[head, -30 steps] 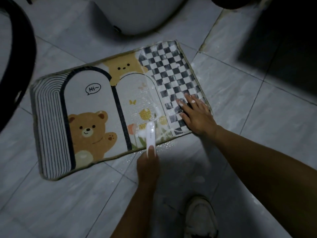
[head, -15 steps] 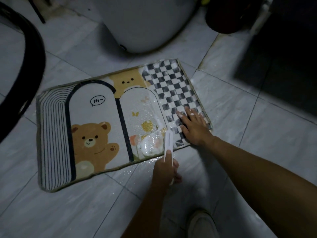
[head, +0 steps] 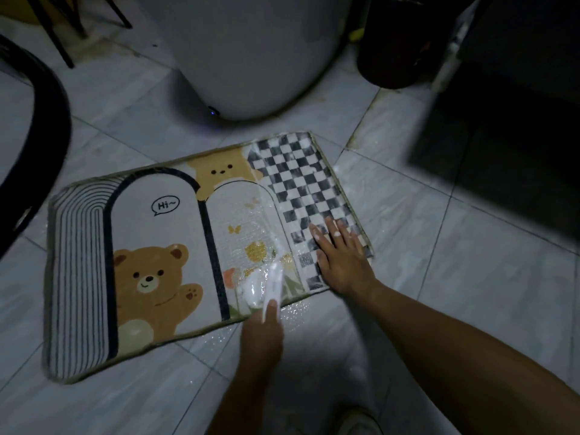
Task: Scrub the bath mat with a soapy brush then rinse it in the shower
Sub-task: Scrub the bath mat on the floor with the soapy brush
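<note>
A bath mat (head: pixel 163 246) with bears, arches and a checkered end lies flat on the grey tiled floor. Soapy foam covers its flower panel near the front edge. My left hand (head: pixel 262 337) grips the handle of a white brush (head: pixel 274 285), whose head rests on the foamy flower panel. My right hand (head: pixel 340 255) lies flat with spread fingers on the checkered end, pressing the mat down. Foam sticks to the fingertips.
A white toilet base (head: pixel 244 58) stands just behind the mat. A dark bin (head: pixel 395 54) sits at the back right, dark furniture (head: pixel 502 136) at the right, a black curved rim (head: pixel 40 127) at the left. My shoe (head: pixel 357 422) is at the bottom edge.
The brush has shifted back and forth along the flower panel in my left hand. My right hand has stayed pressed on the checkered end. The camera has tilted, so the mat sits lower in view.
</note>
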Available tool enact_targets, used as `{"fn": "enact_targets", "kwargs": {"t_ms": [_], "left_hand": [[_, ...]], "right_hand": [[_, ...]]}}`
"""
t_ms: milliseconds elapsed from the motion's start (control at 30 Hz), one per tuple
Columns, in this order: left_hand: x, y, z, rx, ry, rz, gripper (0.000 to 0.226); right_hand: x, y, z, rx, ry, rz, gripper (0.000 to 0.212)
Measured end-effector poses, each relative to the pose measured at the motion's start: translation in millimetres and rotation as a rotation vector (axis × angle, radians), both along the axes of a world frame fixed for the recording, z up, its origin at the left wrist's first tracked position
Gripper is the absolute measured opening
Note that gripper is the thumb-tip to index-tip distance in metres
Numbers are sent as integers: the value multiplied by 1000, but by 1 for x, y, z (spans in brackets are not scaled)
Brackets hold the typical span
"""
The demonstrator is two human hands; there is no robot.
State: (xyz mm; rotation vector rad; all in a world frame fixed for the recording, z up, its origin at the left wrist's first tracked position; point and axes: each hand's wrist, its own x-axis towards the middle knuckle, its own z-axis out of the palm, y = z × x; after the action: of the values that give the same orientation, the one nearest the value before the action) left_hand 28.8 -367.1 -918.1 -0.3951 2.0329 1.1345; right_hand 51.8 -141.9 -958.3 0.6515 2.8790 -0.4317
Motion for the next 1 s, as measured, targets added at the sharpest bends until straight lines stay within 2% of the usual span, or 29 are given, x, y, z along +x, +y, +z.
{"fn": "enact_targets", "kwargs": {"t_ms": [100, 267, 333, 400, 500, 567, 667, 800, 933, 1000], "left_hand": [[0, -28, 13, -179, 144, 33, 47], [20, 49, 28, 20, -21, -88, 42], [18, 57, 14, 122, -58, -65, 40], [7, 23, 9, 68, -44, -38, 43], [-6, -59, 12, -139, 67, 4, 50], [-11, -86, 21, -169, 118, 44, 49], [-2, -37, 15, -109, 3, 104, 48], [10, 31, 7, 67, -22, -49, 44], [0, -29, 19, -123, 117, 17, 47], [0, -44, 22, -118, 108, 97, 48]], "right_hand": [[0, -2, 2, 21, 7, -13, 61], [-4, -11, 1, 50, -22, -36, 60], [-4, -11, 1, 72, -10, -27, 60], [0, -10, 2, 77, -6, -13, 60], [-2, -13, 3, 80, 8, -33, 61], [-4, -19, 2, 72, 7, -44, 61], [-3, -18, 0, 67, 4, -43, 61], [-1, -9, -3, 72, 23, -12, 59], [3, 2, -2, 50, 27, 22, 57], [4, 1, -2, 51, 57, 23, 56]]}}
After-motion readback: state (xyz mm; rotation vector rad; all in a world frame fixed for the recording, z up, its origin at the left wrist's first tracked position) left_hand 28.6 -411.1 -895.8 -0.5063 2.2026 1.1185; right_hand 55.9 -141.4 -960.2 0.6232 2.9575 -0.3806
